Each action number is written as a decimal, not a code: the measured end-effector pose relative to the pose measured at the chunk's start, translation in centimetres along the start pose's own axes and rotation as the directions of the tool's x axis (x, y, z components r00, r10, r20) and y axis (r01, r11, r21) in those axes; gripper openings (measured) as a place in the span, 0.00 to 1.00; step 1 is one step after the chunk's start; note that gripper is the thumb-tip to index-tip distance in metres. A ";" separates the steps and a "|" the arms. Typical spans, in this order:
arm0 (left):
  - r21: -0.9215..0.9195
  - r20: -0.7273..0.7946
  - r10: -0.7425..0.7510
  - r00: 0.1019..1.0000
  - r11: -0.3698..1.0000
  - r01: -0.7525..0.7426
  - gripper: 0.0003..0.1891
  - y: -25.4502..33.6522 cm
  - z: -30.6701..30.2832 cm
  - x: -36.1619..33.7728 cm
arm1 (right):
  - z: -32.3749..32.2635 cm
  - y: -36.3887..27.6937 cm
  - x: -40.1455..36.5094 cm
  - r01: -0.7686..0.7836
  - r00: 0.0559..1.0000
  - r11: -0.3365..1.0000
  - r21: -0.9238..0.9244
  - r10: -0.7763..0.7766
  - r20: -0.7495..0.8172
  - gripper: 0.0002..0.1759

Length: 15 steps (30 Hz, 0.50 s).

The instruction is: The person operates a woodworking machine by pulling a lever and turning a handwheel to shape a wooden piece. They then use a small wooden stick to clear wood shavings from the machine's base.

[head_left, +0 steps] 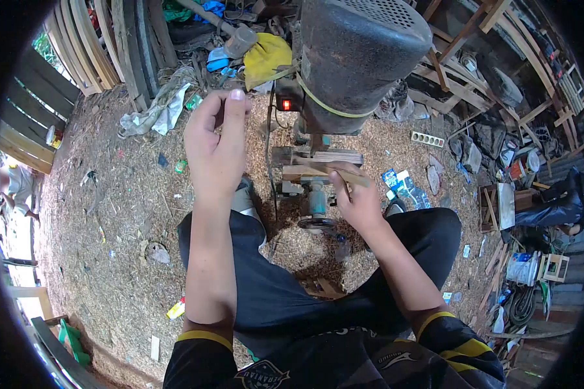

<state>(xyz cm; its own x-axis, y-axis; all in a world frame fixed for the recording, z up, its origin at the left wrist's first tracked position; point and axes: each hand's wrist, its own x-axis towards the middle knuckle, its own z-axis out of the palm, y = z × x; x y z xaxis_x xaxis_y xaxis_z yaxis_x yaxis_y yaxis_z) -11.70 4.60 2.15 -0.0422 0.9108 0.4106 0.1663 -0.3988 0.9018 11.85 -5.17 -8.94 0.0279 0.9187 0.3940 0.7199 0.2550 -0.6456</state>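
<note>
My left hand (218,146) is raised left of the machine, its fingers curled and the thumb pointing up; whether it holds anything small cannot be made out. My right hand (357,201) pinches a thin flat wooden piece (347,175) just in front of the machine's work area. The machine has a large dark motor housing (363,58) with a yellow band, and a green column with a round handwheel (316,223) below. Wooden blocks (298,172) lie at its middle. A switch box with a lit red switch (287,104) sits near my left fingers.
Wood shavings cover the ground (123,214). A yellow cloth (267,59) and a mallet (241,43) lie ahead. A power strip (427,139) is to the right, beyond blue packaging (405,188). Timber (454,84) stands at the right. A person (16,188) is at the far left.
</note>
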 end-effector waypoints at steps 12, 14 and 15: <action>0.465 0.312 -0.332 0.890 0.870 0.161 0.28 -2.2 -1.7 -0.1 | 0.8 0.4 -3.8 0.054 0.992 0.992 -0.111 -0.040 0.122 0.19; 0.425 0.305 -0.328 0.894 0.887 0.180 0.27 -2.6 -2.0 -0.2 | 2.7 1.8 -5.9 0.007 0.980 0.994 -0.108 0.015 0.197 0.20; 0.404 0.302 -0.326 0.896 0.895 0.190 0.27 -2.7 -2.0 -0.2 | 3.2 2.0 -6.5 -0.016 0.971 0.994 -0.108 0.041 0.235 0.21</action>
<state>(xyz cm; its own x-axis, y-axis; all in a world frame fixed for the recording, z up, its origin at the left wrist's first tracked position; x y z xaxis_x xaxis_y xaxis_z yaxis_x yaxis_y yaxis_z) -14.09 5.29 -0.06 0.2056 0.9781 0.0333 0.5385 -0.1414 0.8307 10.84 -9.67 -14.89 -0.1061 0.9736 0.2021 0.7900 0.2060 -0.5775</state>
